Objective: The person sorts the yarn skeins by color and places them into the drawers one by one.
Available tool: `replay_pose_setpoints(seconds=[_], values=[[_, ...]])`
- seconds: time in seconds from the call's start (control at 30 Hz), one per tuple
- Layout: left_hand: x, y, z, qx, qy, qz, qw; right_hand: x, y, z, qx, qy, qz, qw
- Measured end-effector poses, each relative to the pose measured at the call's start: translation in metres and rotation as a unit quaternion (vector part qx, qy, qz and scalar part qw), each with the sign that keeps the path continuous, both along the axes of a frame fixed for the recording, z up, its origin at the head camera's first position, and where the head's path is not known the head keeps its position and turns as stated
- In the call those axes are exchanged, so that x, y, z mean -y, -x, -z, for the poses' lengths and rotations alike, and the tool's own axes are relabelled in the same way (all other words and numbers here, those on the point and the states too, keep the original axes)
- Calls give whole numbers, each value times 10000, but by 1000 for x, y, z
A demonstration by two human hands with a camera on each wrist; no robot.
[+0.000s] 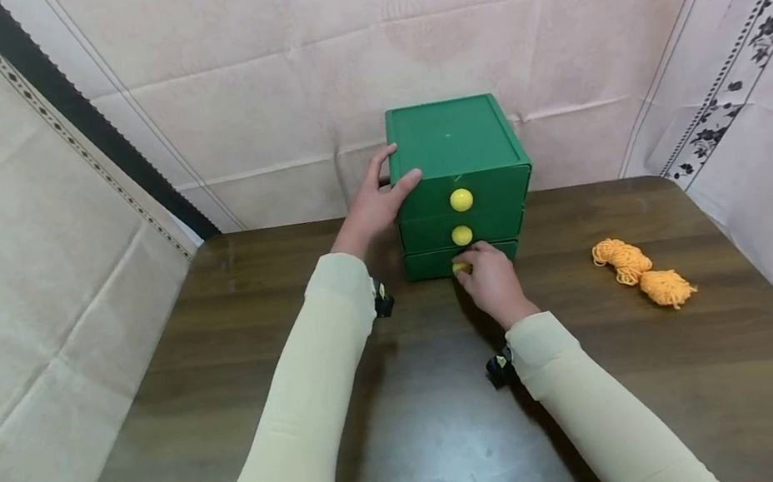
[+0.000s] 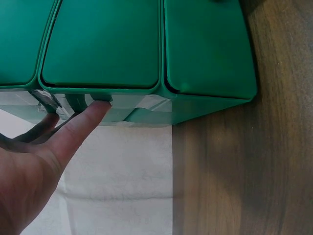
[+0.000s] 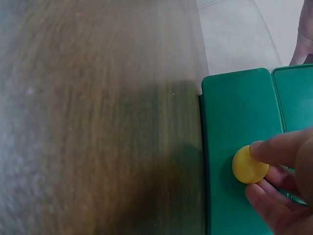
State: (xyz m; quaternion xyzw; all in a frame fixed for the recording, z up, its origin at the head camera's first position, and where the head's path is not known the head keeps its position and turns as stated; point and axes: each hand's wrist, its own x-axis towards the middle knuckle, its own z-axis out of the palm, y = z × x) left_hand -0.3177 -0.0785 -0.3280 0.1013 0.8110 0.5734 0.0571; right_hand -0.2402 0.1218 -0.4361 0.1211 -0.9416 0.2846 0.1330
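**Bottom knob (image 1: 462,268) pinched, box (image 1: 453,133) steadied**

In the head view, the green box is seen at the far side of the table (image 1: 223,359), in front of a pale cloth (image 1: 459,27). Its left side is touched by the left hand (image 1: 376,205), whose fingers are extended and spread rather than wrapped round anything. The knob of the bottom drawer (image 1: 427,266) is held by the right hand (image 1: 495,283); the top knob (image 1: 460,200) and middle knob (image 1: 462,236) are left untouched. Orange yarn (image 1: 620,259) is seen on the table to the right, well apart from both hands.

In the left wrist view, a straight fingertip is seen against the box's side, where clear tape (image 2: 151,103) is stuck. No grip is shown there.

In the right wrist view, the yellow knob is pinched between thumb and fingers, at the middle of the drawer front's height. Whether the drawer is fully seated cannot be told.

The step in hand is judged to be the working of the bottom drawer, with the box braced. For the next move, the pinch would need to be kept firm, the force kept in line with the drawer, and the box held from sliding or twisting.
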Motion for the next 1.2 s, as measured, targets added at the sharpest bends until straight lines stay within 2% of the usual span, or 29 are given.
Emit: replay_pose_setpoints(seconds=[0.47,0.67,0.83,0.97,1.2], values=[[0,-2,3,-212,173,-85,9996,-2,-10,-1,70,-114,-25,9999],[0,-2,0,39,29,-41,10000,-1,-14,-4,160,-181,-42,9997],[-2,-13,-13,270,-34,21,9996,-1,-18,-6,169,-217,-50,9996],[-3,-24,-23,260,-16,34,9997,-1,-21,-7,208,-229,-95,9995],[-3,-30,-26,203,-77,90,9997,-1,-27,-9,318,-236,-136,9991]])
